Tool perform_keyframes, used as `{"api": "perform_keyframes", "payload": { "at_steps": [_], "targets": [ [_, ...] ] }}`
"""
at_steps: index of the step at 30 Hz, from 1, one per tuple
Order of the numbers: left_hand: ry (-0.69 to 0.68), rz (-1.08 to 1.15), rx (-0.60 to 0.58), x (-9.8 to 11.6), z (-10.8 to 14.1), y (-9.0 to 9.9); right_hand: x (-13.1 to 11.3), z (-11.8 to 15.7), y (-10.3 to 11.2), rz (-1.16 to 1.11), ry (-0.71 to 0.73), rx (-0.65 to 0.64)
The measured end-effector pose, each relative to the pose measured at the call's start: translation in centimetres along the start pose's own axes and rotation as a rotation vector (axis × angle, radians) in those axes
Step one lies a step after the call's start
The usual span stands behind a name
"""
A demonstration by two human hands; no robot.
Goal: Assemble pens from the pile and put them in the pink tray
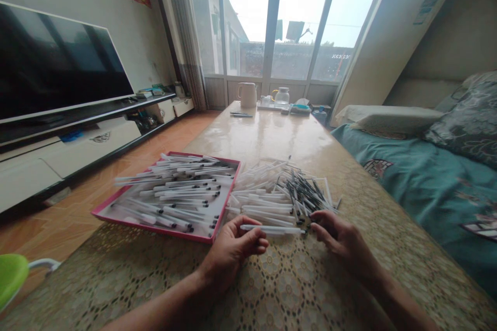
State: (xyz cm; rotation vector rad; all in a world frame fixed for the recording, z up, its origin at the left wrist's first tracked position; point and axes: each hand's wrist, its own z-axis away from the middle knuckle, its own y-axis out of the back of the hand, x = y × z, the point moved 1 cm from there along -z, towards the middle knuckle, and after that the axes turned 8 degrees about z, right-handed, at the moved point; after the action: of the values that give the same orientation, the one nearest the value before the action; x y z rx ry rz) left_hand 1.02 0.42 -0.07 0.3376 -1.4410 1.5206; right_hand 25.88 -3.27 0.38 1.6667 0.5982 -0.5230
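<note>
My left hand (241,240) is closed around a white pen barrel (274,229), which lies level and points to the right. My right hand (341,238) is curled beside the barrel's right end, thumb and forefinger close together at some small black parts (305,225); what they pinch is too small to make out. Just beyond the hands lies a heap of empty white barrels (264,207). Dark thin pen refills (306,189) are piled against its right side. On the left, a pink-rimmed tray (155,229) holds many white pens with black ends (186,194).
The long patterned table (287,289) runs toward the window. At its far end stand a cream kettle (247,94), a glass jug (282,97) and a tissue pack (301,107). A sofa (407,181) borders the right side; a green stool (13,274) is at lower left.
</note>
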Motion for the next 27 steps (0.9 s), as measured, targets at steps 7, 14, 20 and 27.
{"api": "perform_keyframes", "payload": {
  "at_steps": [7,14,20,27],
  "targets": [
    [0.004,-0.011,-0.024,0.0,0.0,0.0,-1.4,0.4,-0.7,-0.080,0.106,-0.116],
    [-0.007,0.011,-0.007,0.1,0.1,0.0,-0.8,0.2,0.3,-0.215,0.021,-0.034],
    [-0.016,0.057,0.050,0.3,0.1,0.0,3.3,-0.2,2.2,-0.422,-0.251,0.546],
    [-0.041,0.027,0.049,0.6,0.5,-0.5,3.2,-0.8,1.1,-0.154,-0.342,0.574]
  ]
}}
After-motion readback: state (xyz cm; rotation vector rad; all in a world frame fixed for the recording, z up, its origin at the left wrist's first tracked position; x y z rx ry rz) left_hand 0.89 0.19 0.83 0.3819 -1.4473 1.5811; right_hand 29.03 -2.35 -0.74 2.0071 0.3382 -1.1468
